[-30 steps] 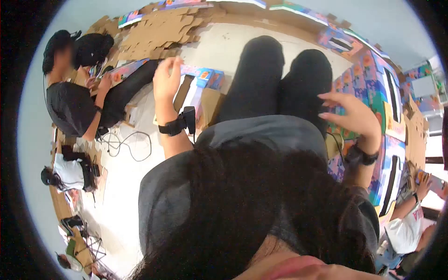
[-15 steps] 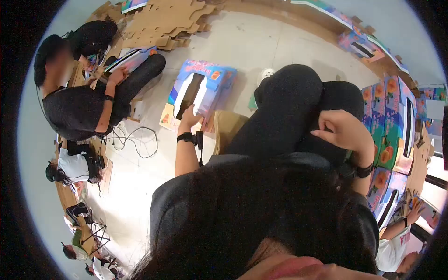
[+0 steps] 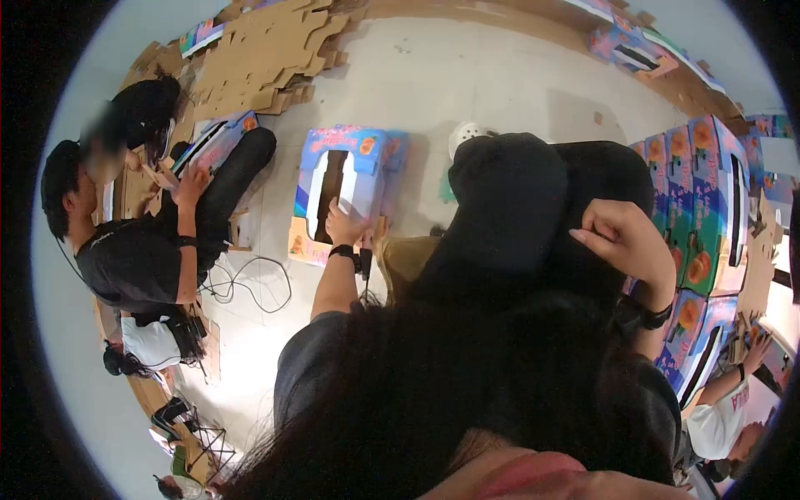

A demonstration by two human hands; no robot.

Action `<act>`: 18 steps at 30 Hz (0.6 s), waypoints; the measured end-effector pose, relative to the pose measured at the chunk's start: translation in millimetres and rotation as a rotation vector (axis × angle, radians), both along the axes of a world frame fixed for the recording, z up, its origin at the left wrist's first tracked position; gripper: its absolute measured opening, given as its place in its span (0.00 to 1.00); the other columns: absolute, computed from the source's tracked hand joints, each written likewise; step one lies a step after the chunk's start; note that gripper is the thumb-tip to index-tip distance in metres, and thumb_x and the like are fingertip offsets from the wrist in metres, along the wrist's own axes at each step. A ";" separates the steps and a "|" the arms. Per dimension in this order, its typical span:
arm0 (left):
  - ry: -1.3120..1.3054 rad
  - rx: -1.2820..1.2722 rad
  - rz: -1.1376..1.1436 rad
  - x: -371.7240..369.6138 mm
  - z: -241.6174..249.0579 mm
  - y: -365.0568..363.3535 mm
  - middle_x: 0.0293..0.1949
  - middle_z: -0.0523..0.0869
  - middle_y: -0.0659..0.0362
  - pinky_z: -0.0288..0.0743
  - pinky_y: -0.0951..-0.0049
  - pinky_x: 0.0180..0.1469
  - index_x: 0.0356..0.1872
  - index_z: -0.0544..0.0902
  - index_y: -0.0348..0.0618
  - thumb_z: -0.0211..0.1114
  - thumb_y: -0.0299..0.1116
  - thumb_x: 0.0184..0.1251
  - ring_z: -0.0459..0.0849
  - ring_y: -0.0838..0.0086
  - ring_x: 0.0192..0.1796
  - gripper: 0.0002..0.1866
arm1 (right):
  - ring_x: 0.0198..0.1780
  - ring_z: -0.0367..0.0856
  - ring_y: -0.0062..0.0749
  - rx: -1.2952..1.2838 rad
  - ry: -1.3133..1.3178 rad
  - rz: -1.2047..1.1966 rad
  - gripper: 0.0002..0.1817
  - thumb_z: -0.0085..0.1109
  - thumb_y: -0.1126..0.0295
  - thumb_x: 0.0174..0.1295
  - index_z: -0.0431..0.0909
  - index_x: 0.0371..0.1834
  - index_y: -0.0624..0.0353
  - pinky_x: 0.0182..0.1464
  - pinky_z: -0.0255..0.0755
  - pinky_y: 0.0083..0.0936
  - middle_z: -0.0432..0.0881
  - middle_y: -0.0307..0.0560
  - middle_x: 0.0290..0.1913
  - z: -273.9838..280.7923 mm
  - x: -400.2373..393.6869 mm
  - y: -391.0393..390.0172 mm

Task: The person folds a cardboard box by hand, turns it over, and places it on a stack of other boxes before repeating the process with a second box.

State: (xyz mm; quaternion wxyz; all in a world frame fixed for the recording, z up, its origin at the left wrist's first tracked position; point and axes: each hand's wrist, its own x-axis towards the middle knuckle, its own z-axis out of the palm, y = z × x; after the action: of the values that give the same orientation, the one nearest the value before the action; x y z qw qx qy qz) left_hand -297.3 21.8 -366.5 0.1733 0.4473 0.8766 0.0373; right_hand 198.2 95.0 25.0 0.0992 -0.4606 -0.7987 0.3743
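Observation:
A printed peach carton (image 3: 371, 179) in blue, pink and purple stands on the floor to my left, with a long dark slot in its white-edged face. My left hand (image 3: 343, 225) is at the near end of that slot, fingers over the carton's edge and one fingertip reaching into the opening. Its hidden fingers cannot be made out fully. My right hand (image 3: 618, 235) hovers over my thigh, loosely curled, with nothing visible in it. Closest to it on the right are stacked printed cartons (image 3: 696, 196).
Flattened cardboard (image 3: 258, 58) lies in piles at the back left. A co-worker (image 3: 137, 258) sits at left, hands on another carton (image 3: 218, 146). A black cable (image 3: 250, 283) loops on the floor. A white perforated shoe (image 3: 467, 136) shows beyond my knee. Another person (image 3: 725, 417) is at lower right.
The whole view has shifted and turned slightly with my head. My left hand stays at the carton's slot; my right hand keeps its curled pose above my thigh.

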 end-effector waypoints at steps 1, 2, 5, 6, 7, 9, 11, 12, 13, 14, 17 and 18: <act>-0.052 0.085 -0.021 1.6 13.5 1.2 0.52 0.81 0.43 0.72 0.51 0.64 0.71 0.60 0.40 0.82 0.58 0.37 0.80 0.48 0.60 0.60 | 0.20 0.57 0.30 0.005 0.010 -0.009 0.13 0.72 0.68 0.61 0.76 0.30 0.60 0.25 0.54 0.31 0.59 0.44 0.18 1.0 1.4 0.1; -0.103 0.170 -0.040 3.2 27.3 3.5 0.51 0.82 0.42 0.74 0.52 0.62 0.68 0.63 0.39 0.82 0.57 0.36 0.81 0.47 0.59 0.57 | 0.20 0.58 0.31 0.009 0.004 -0.004 0.12 0.71 0.68 0.61 0.76 0.30 0.60 0.26 0.54 0.32 0.59 0.44 0.18 2.1 2.7 0.7; -0.057 0.444 -0.007 25.1 56.7 19.5 0.45 0.81 0.43 0.74 0.51 0.55 0.55 0.71 0.37 0.82 0.49 0.35 0.81 0.45 0.52 0.45 | 0.20 0.61 0.33 0.018 -0.009 0.002 0.12 0.71 0.68 0.61 0.76 0.30 0.60 0.26 0.56 0.33 0.61 0.45 0.18 3.2 3.9 1.1; -0.040 0.488 -0.016 28.7 68.2 22.6 0.45 0.81 0.43 0.74 0.50 0.55 0.53 0.72 0.37 0.82 0.48 0.35 0.80 0.45 0.52 0.43 | 0.21 0.62 0.34 0.021 -0.015 -0.007 0.12 0.71 0.68 0.60 0.76 0.30 0.60 0.27 0.57 0.33 0.61 0.46 0.19 4.3 2.0 -0.1; -0.009 0.639 -0.079 35.5 84.1 24.6 0.42 0.78 0.46 0.71 0.51 0.52 0.47 0.73 0.37 0.81 0.44 0.34 0.78 0.47 0.49 0.38 | 0.21 0.63 0.36 0.027 -0.022 -0.017 0.12 0.71 0.68 0.60 0.77 0.29 0.60 0.27 0.58 0.33 0.62 0.46 0.19 5.8 0.5 -1.8; 0.036 0.771 -0.200 43.4 124.3 35.3 0.41 0.76 0.48 0.69 0.52 0.50 0.45 0.72 0.38 0.81 0.43 0.34 0.76 0.48 0.47 0.36 | 0.23 0.65 0.37 0.134 0.009 0.013 0.11 0.71 0.69 0.59 0.77 0.29 0.60 0.28 0.60 0.33 0.65 0.47 0.21 -0.8 0.9 -4.0; 0.082 0.921 -0.351 54.7 169.4 50.7 0.39 0.74 0.49 0.67 0.52 0.48 0.43 0.71 0.39 0.81 0.43 0.33 0.74 0.49 0.45 0.35 | 0.25 0.68 0.39 0.274 0.053 0.028 0.11 0.72 0.70 0.58 0.77 0.29 0.60 0.30 0.62 0.33 0.69 0.47 0.23 1.8 2.2 -13.4; 0.107 1.007 -0.442 61.0 195.0 59.6 0.38 0.73 0.50 0.67 0.52 0.47 0.42 0.71 0.39 0.81 0.42 0.33 0.74 0.50 0.43 0.35 | 0.27 0.70 0.39 0.362 0.083 0.028 0.10 0.72 0.71 0.57 0.77 0.29 0.60 0.31 0.63 0.33 0.71 0.46 0.24 7.1 -0.4 -19.2; 0.167 1.021 -0.505 73.0 226.8 66.1 0.41 0.75 0.49 0.67 0.52 0.48 0.42 0.71 0.40 0.82 0.43 0.34 0.74 0.50 0.46 0.35 | 0.29 0.72 0.39 0.454 0.112 0.026 0.10 0.72 0.71 0.57 0.78 0.29 0.60 0.32 0.65 0.33 0.72 0.46 0.26 12.0 -2.8 -25.6; 0.144 1.075 -0.559 83.2 252.1 68.4 0.45 0.77 0.48 0.68 0.50 0.58 0.44 0.72 0.41 0.83 0.45 0.37 0.76 0.49 0.52 0.35 | 0.31 0.73 0.40 0.550 0.170 0.026 0.10 0.73 0.72 0.56 0.78 0.29 0.59 0.34 0.66 0.33 0.74 0.45 0.27 15.2 -4.8 -32.5; 0.308 1.235 -0.768 126.0 328.7 68.0 0.50 0.80 0.49 0.54 0.44 0.75 0.51 0.74 0.41 0.83 0.46 0.40 0.78 0.54 0.59 0.37 | 0.37 0.76 0.43 0.845 0.280 0.010 0.10 0.74 0.73 0.53 0.78 0.29 0.59 0.40 0.71 0.35 0.77 0.45 0.32 26.0 -8.1 -54.9; 0.283 1.282 -0.793 142.9 347.8 64.0 0.50 0.80 0.50 0.48 0.42 0.78 0.53 0.74 0.41 0.83 0.46 0.41 0.79 0.56 0.59 0.38 | 0.39 0.78 0.45 0.940 0.277 0.003 0.11 0.75 0.73 0.51 0.79 0.28 0.58 0.42 0.72 0.37 0.78 0.45 0.34 30.3 -6.4 -63.0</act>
State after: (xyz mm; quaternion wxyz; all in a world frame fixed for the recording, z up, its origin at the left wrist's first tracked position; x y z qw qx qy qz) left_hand -154.3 85.8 -18.8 -0.2333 0.7418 0.4715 0.4159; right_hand 191.8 32.0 55.3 0.4012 -0.3108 -0.8611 0.0311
